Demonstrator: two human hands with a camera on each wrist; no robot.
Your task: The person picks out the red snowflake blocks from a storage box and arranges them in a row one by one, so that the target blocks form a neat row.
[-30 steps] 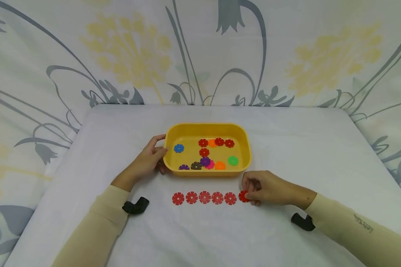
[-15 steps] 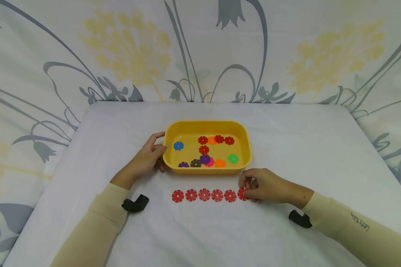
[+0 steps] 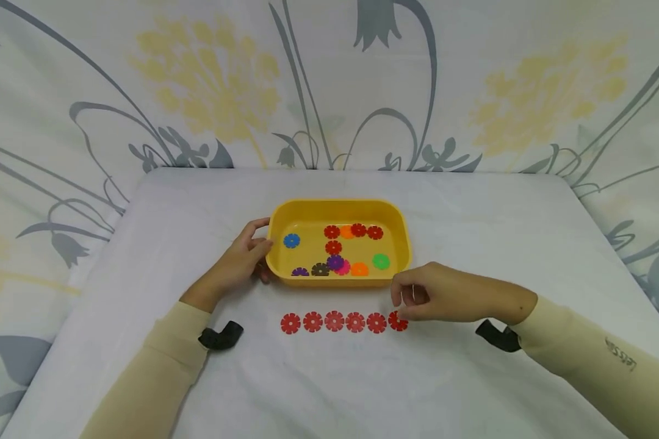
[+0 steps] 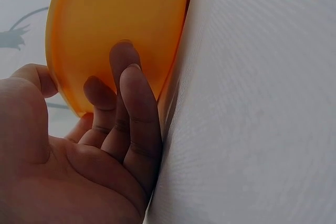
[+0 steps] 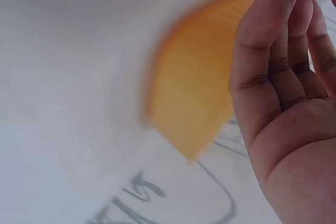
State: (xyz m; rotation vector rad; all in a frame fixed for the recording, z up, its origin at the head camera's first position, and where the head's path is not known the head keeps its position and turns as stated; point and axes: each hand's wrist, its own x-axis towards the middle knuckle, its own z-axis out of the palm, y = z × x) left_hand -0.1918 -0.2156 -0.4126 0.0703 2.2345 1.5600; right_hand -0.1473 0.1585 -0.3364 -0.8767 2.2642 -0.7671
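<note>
My left hand (image 3: pixel 233 262) holds the left end of a yellow plastic tray (image 3: pixel 337 283), thumb at the rim and other fingers against the outer wall in the left wrist view. In front of the tray, several red flower-shaped discs (image 3: pixel 334 321) lie in a straight row on the white cloth. Over the rightmost red disc (image 3: pixel 398 323) hovers my right hand (image 3: pixel 445 296), its thumb tip overlapping the disc's upper edge in the head view. In the right wrist view its fingers (image 5: pixel 260 51) are loosely bent with nothing between them.
Inside the tray lie more discs: red ones (image 3: pixel 375 232), a blue one (image 3: pixel 291 241), a green one (image 3: pixel 381 261), and orange, pink, purple and dark ones. Black wrist mounts (image 3: pixel 221 336) stick out from both sleeves. A flower-patterned fabric (image 3: pixel 329 79) stands behind the table.
My right hand has let go of the rightmost red disc and risen slightly from it, leaving the disc at the end of the row. The left hand stays at the tray.
</note>
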